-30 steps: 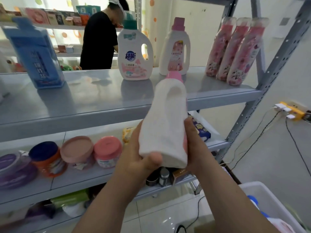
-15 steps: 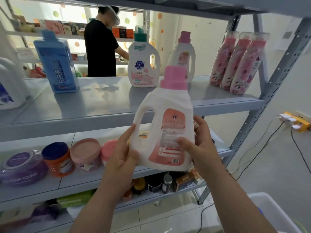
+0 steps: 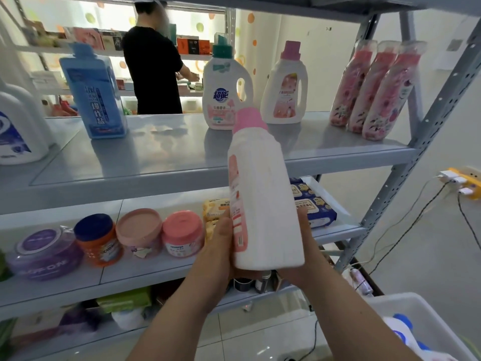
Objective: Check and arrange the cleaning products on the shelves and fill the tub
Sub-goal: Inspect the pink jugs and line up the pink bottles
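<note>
Single head view here, wide-angle, looking forward and slightly down from right in front of the shelves (image 3: 169,152). The bottle (image 3: 263,199) sits dead centre, very close to the lens; the tub (image 3: 387,304) just clips the lower right corner.

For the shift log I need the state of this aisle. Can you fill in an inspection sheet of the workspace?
Surface: grey upper shelf carries a blue carton, two handled bottles and three pink pouches.
Job's things: white pink-capped bottle held before the shelving; white tub at lower right.
Clutter: lidded jars one level down.
Hands: left hand and right hand grip the bottle's base.
Cables: leads plugged into a yellow power strip.
Surroundings: person in black at further shelving.
</note>
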Demonstrator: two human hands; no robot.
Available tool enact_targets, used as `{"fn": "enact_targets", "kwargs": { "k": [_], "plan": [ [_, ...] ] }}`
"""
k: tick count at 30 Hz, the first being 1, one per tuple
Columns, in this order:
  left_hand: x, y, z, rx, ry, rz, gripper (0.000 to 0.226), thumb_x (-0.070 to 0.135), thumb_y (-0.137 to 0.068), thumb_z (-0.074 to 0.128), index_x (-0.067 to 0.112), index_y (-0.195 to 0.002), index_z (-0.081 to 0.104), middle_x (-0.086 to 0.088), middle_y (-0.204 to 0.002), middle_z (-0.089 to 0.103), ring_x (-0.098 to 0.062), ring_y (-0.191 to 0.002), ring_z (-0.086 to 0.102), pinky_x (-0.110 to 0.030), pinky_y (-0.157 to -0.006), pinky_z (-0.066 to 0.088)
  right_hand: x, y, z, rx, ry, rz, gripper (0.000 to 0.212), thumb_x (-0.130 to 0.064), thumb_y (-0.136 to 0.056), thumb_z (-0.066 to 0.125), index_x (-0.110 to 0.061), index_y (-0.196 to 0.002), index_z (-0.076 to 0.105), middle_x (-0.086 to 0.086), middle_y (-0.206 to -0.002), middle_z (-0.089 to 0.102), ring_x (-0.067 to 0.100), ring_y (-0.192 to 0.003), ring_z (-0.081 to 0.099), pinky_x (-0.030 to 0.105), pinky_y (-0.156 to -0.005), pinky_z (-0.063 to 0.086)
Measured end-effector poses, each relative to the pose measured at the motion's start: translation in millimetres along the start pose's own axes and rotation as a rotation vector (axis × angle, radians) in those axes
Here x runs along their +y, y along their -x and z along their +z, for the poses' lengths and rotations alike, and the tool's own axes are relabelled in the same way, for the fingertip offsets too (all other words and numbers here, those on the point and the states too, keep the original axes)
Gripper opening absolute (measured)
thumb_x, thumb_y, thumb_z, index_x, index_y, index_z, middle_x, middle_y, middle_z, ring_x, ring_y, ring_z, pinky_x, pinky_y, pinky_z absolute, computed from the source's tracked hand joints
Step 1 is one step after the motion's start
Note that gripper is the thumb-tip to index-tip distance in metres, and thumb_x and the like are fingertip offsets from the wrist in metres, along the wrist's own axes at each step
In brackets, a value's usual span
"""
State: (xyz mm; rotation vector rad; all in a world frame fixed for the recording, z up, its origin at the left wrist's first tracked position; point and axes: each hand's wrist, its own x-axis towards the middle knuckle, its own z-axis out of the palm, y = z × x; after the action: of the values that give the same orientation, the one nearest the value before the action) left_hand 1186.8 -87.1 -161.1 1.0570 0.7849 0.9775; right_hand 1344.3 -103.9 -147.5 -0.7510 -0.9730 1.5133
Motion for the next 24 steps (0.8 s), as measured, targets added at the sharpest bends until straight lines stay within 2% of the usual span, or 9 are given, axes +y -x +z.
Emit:
{"fn": "enact_targets", "kwargs": {
  "k": [4,7,9,10,13,15,19,21,24],
  "plan": [
    [-4.8,5.4,-6.2,-0.097,-0.160,0.056,0.046,0.051,-0.106,0.036,0.046,-0.152,0.038,0.004,-0.142,0.060,-0.010,-0.115,0.067,-0.023,-0.072,0.058,-2.3,4.4,-11.1,-0.070,0.039,0.017,0.124,-0.069,-0.043,0.095,-0.014,-0.143,0.046,0.007,-0.130,0.070,0.025,-0.121,0.066,0.043,-0.096,0.057],
    [-11.1,6.6,-12.8,-0.236,0.014,-0.103,0.089,0.079,-0.076,0.065,0.034,-0.150,0.045,-0.004,-0.141,0.062,-0.024,-0.119,0.067,-0.049,-0.086,0.058,6.0,7.7,-28.4,-0.069,0.091,0.078,0.126,-0.064,-0.054,0.094,-0.017,-0.154,0.035,0.015,-0.147,0.057,0.038,-0.136,0.053,0.052,-0.103,0.053],
    [-18.2,7.9,-21.4,-0.349,0.116,-0.174,0.114,0.083,-0.056,0.076,0.024,-0.149,0.045,-0.011,-0.143,0.060,-0.037,-0.129,0.058,-0.067,-0.101,0.047,15.5,13.3,-41.9,-0.037,0.148,0.120,0.126,-0.058,-0.054,0.096,-0.020,-0.155,0.031,0.017,-0.145,0.057,0.040,-0.134,0.056,0.056,-0.099,0.054],
    [-21.3,8.3,-26.5,-0.389,0.129,-0.191,0.116,0.081,-0.054,0.079,0.021,-0.147,0.045,-0.014,-0.143,0.060,-0.042,-0.129,0.057,-0.072,-0.100,0.045,21.3,15.6,-49.6,-0.030,0.165,0.147,0.127,-0.056,-0.051,0.098,-0.018,-0.154,0.032,0.021,-0.143,0.058,0.042,-0.131,0.057,0.062,-0.099,0.052],
    [-36.8,-0.8,-48.5,-0.405,0.104,-0.228,0.106,0.064,-0.057,0.091,0.019,-0.143,0.048,-0.017,-0.134,0.065,-0.042,-0.118,0.065,-0.069,-0.090,0.053,35.3,21.7,-60.9,0.106,0.228,0.153,0.119,-0.045,-0.047,0.103,-0.013,-0.145,0.043,0.025,-0.132,0.065,0.045,-0.121,0.064,0.068,-0.100,0.049],
    [-48.9,-9.1,-59.2,-0.330,0.032,-0.234,0.095,0.051,-0.063,0.092,0.026,-0.144,0.049,-0.015,-0.136,0.064,-0.042,-0.121,0.063,-0.071,-0.096,0.048,38.9,23.4,-66.7,0.204,0.285,0.124,0.100,-0.029,-0.057,0.099,-0.019,-0.142,0.048,0.019,-0.120,0.072,0.039,-0.111,0.070,0.065,-0.096,0.053],
    [-72.6,-17.3,-63.0,-0.013,0.030,-0.260,0.036,0.028,-0.089,0.060,0.043,-0.121,0.065,-0.007,-0.128,0.071,-0.031,-0.109,0.070,-0.062,-0.095,0.053,39.0,30.8,-75.0,0.212,0.293,0.062,0.066,-0.009,-0.083,0.074,-0.036,-0.141,0.056,0.006,-0.084,0.069,0.022,-0.083,0.069,0.042,-0.081,0.057],
    [-82.0,-17.7,-60.4,0.054,0.096,-0.312,0.037,0.021,-0.101,0.042,0.032,-0.130,0.062,-0.008,-0.125,0.072,-0.028,-0.105,0.072,-0.055,-0.090,0.055,33.4,34.1,-71.2,0.167,0.315,0.069,0.072,-0.012,-0.082,0.071,-0.041,-0.145,0.052,0.005,-0.091,0.071,0.021,-0.088,0.069,0.038,-0.081,0.058],
    [-88.8,-20.1,-57.2,0.069,0.134,-0.355,0.042,0.021,-0.104,0.034,0.022,-0.138,0.059,-0.010,-0.126,0.071,-0.030,-0.107,0.071,-0.052,-0.087,0.057,29.8,32.8,-68.4,0.079,0.423,0.085,0.079,-0.016,-0.084,0.072,-0.045,-0.152,0.043,0.017,-0.107,0.071,0.028,-0.102,0.071,0.052,-0.089,0.058]
  ]
}}
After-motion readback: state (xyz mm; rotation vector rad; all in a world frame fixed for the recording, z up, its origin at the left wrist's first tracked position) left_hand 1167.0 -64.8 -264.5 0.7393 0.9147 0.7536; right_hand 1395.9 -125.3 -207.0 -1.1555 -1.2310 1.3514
